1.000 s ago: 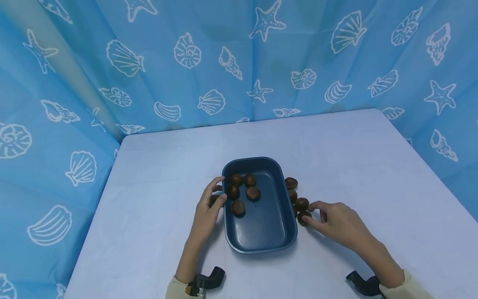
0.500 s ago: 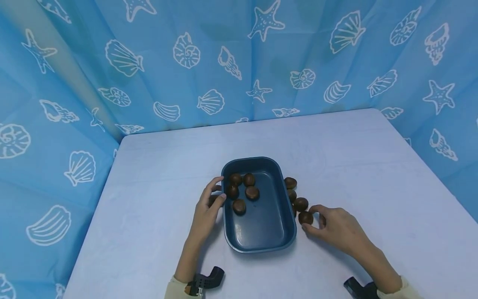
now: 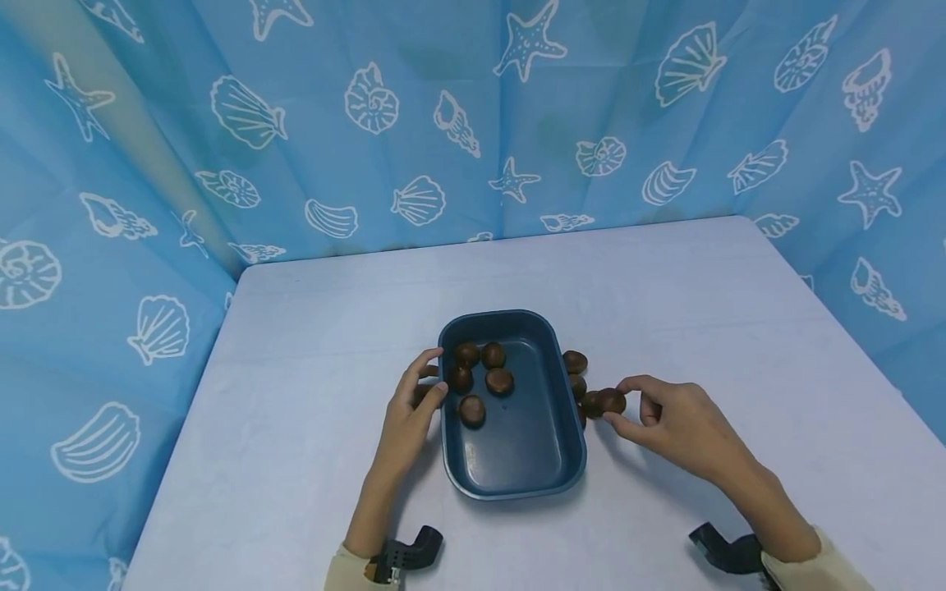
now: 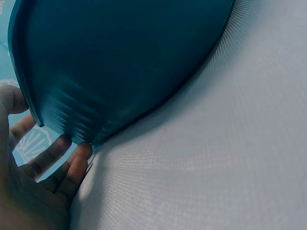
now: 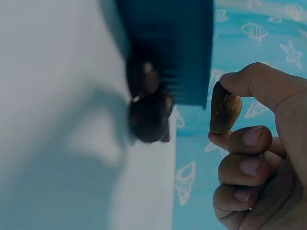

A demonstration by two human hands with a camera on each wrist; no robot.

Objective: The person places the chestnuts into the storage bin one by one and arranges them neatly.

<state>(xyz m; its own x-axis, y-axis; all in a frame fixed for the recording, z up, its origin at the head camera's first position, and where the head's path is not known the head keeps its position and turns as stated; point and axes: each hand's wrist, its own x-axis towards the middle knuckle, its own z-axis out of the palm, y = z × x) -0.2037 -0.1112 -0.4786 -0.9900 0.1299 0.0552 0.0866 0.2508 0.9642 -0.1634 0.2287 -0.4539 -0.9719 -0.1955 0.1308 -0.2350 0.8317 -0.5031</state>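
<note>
My right hand [image 3: 683, 423] pinches a brown chestnut [image 5: 225, 109] between thumb and index finger, its other fingers curled in. In the right wrist view this chestnut is off the table, beside the blue tray's wall. My left hand [image 3: 408, 414] rests at the left side of the dark blue tray [image 3: 515, 496]. Its thumb and index finger touch near the rim, and in the left wrist view the other fingers [image 4: 55, 149] lie against the outer wall. Several chestnuts [image 3: 471, 411] sit toward the tray's left and far end. More chestnuts [image 3: 575, 362] lie along the outer right side.
A white cloth-covered table [image 3: 310, 345] spreads around the tray. Blue curtains [image 3: 473, 123] with shell and starfish prints stand behind and at both sides. Each wrist wears a black camera mount [image 3: 417, 548].
My right hand was at the nearest chestnut outside the tray; it now pinches that chestnut and has raised it up and slightly away. My left hand and the tray stay in place.
</note>
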